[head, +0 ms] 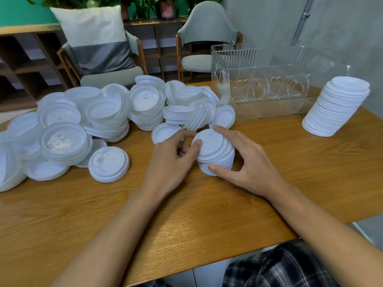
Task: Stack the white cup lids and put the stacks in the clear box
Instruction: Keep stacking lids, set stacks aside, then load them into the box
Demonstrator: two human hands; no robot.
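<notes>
1. Grip of the right hand (250,168): half open round the short stack (217,160), mid-table before the loose pile (99,114) — thumb at the base, forefinger over the far rim.
2. Grip of the left hand (172,160): thumb and forefinger pinching the top lid (210,139) at its left edge.
3. Seat that lid flat; square the rims before adding more.
4. Grained wooden table (207,214); clear box (269,65) and tall stack (336,108) at right — chairs (203,38), shelves (24,65), plants (145,5) beyond.

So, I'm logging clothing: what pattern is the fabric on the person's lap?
Dark plaid with pale lines; the lap fabric shows bottom right in the head view.
</notes>
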